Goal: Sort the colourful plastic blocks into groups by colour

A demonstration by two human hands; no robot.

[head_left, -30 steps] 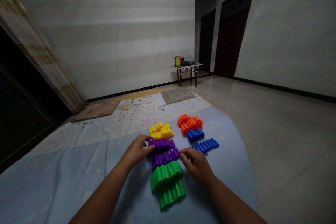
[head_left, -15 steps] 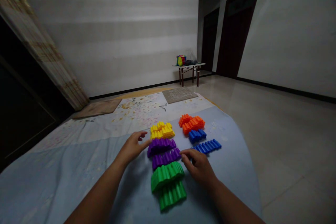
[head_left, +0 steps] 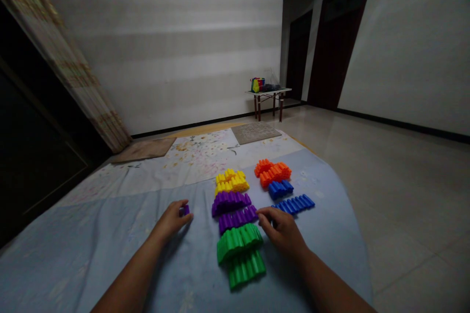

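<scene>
My left hand (head_left: 170,221) is over the blue cloth, left of the rows, its fingers closed on a small purple plastic piece (head_left: 186,210). Two ridged rows of similar purple pieces (head_left: 237,218) lie in the middle. At their right end, my right hand (head_left: 282,230) has its fingertips at or touching the nearer row; its fingers are loosely bent and apart, with nothing visible in them. Green pieces (head_left: 240,242) lie nearer, partly stacked, and yellow pieces (head_left: 232,183) lie beyond the purple ones. Just past my right hand is a row of blue pieces (head_left: 295,204).
A smaller blue group (head_left: 281,189) and orange pieces (head_left: 276,173) lie at the back right. Two mats, one brown (head_left: 145,150) and one grey (head_left: 255,133), lie at the cloth's far side. A small table (head_left: 285,90) with a colourful bag stands by the wall.
My left hand has moved left, away from the purple rows, and now holds a purple piece. My right hand stays by the nearer purple row. The view has shifted slightly.
</scene>
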